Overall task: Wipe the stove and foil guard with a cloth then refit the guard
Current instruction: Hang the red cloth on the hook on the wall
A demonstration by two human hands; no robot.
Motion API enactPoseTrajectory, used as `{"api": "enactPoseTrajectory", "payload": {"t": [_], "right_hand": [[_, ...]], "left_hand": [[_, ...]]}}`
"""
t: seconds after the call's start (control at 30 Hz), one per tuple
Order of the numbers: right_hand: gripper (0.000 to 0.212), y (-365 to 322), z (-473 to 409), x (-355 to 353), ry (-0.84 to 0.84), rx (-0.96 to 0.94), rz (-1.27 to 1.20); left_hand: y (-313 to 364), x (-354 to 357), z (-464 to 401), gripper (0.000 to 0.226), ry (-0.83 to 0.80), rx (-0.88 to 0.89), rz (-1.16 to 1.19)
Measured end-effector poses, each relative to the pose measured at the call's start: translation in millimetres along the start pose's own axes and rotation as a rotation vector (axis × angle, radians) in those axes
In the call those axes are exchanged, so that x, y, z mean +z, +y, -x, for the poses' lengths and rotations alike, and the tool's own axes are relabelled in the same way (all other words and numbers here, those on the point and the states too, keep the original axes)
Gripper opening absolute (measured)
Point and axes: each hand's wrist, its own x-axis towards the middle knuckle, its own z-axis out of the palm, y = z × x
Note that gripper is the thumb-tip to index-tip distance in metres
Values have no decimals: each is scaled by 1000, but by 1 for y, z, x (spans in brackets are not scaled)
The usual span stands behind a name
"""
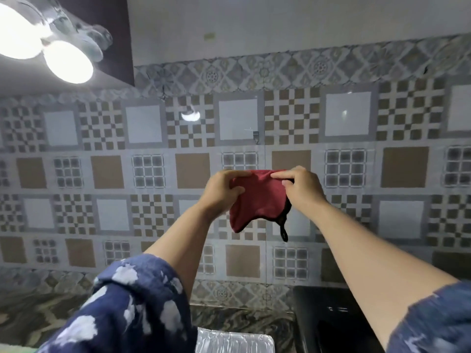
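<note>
Patterned tiled wall (142, 174) fills most of the view, w/ a small hook (257, 137) on it just above the hands. Marbled worktop (38, 309) runs along the bottom; black stove (328, 319) sits at lower right, and the silver foil guard (234, 342) shows at bottom centre, just left of the stove. Two lit lamps (51, 47) glare at top left. Both arms reach up, blue floral sleeves (122, 309) pushed back. Red cloth (257, 200) w/ black trim and loop hangs in the air in front of the wall, well above the stove. Left hand (221, 192) pinches its left top edge, fingers clamped on fabric; right hand (300, 187) pinches the right top edge likewise.
</note>
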Motion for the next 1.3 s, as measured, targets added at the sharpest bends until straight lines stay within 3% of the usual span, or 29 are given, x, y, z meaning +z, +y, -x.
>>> {"api": "enactPoseTrajectory", "payload": {"t": [0.13,0.43,0.67,0.77,1.0,1.13,1.3], "right_hand": [[32,-6,-44,10,68,-2,44],[50,-5,-118,37,82,35,118],[49,15,-150,56,167,-73,167],[45,25,-144,62,144,-96,75],[48,26,-118,71,68,-18,9],[45,23,-90,64,-5,106,-39],[52,21,-31,50,-203,222,309]], "left_hand": [[-3,7,-48,49,36,23,7],[-32,25,-133,59,57,92,-52],[-56,40,-167,58,98,202,-97],[-73,46,-165,61,100,213,-57],[-72,57,-122,47,-73,13,339],[-62,52,-91,51,-57,-47,167],[-53,38,-39,47,-240,-257,-63]]}}
